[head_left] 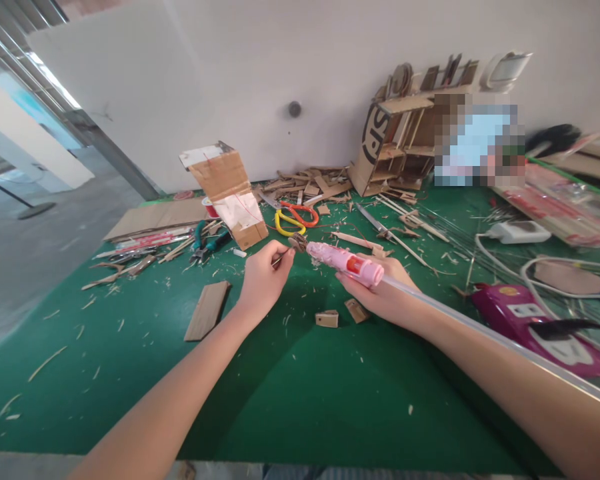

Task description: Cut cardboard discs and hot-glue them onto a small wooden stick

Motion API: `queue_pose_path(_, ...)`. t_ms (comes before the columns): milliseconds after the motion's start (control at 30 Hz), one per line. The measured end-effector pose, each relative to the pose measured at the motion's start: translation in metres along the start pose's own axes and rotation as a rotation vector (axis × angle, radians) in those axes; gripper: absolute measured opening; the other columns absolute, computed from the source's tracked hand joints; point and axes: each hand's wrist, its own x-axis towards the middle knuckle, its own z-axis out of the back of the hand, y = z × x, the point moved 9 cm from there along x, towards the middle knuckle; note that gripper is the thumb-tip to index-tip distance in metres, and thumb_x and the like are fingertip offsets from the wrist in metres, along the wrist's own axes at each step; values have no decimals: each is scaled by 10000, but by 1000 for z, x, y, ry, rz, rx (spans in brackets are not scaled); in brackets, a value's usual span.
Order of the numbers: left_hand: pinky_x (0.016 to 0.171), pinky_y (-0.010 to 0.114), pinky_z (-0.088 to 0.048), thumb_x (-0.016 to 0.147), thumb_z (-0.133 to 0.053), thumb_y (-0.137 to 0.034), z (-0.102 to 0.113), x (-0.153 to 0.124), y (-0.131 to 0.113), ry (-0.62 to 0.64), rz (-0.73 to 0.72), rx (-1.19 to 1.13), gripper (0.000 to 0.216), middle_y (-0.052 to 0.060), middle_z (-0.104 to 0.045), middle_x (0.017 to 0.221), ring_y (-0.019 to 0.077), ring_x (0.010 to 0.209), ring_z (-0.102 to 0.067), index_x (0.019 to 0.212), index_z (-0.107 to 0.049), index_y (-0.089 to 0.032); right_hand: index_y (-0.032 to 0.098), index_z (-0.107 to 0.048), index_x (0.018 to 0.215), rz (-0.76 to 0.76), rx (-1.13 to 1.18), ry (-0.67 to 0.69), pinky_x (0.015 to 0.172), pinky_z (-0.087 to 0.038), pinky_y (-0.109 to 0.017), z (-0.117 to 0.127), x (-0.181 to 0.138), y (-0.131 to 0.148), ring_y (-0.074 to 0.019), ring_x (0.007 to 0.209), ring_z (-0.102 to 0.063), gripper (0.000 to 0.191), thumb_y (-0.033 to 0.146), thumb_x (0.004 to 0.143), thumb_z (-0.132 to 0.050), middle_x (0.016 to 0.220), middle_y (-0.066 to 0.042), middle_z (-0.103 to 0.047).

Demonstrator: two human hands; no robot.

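My right hand [380, 290] is wrapped round a pink hot glue gun [343, 260]. A long clear glue stick [455, 310] runs from its back end over my right forearm. My left hand [266, 273] pinches a thin dark stick [280, 258], with a small brownish piece [298, 243] at its far end. The glue gun's front end is close to that piece; whether they touch I cannot tell. Below the gun lie two small cardboard pieces [327, 319], one with a hole. A flat cardboard strip [207, 311] rests on the green table near my left wrist.
Scissors [296, 217] with yellow and orange handles and teal-handled pliers [200, 241] lie behind my hands. A folded cardboard piece [230, 197] stands at left, a cardboard shelf [375, 143] against the wall. Rightward are a purple power strip [535, 330], a white charger [517, 232] and cables.
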Motion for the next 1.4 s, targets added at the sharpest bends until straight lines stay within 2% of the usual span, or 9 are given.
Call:
queue_pose_path(333,491,229,-274,870,-487,-312,1,-1,1,-5,7,0,246,-46,-413,523,96,493,-367,664,-500,-178,207,-422,628,-32,22,31,492,-369,-248,1,3,4,-117,496,-500,266,317,860,-492,572,10,-521)
queue_pose_path(600,475,231,-264,873,-496,-322,4,0,2,-29,33,-37,268,-52,-395,500,90,471,-358,645,-480,-181,203,-423,623,-2,11,16,490,-365,-241,2,3,7,-107,483,-496,264,294,860,-497,563,13,-514)
queue_pose_path(1167,478,229,-255,860,-506,-316,4,1,3,-23,8,-12,251,-53,-395,501,88,471,-340,650,-491,-179,209,-428,642,-41,20,21,487,-364,-249,0,2,3,-116,488,-501,251,317,857,-498,568,15,-518)
queue_pose_path(1400,485,227,-267,856,-506,-319,4,1,3,-24,10,6,249,-50,-414,507,89,478,-345,653,-503,-175,212,-406,648,-8,4,5,491,-362,-244,-1,1,3,-112,497,-502,259,321,865,-494,582,21,-511)
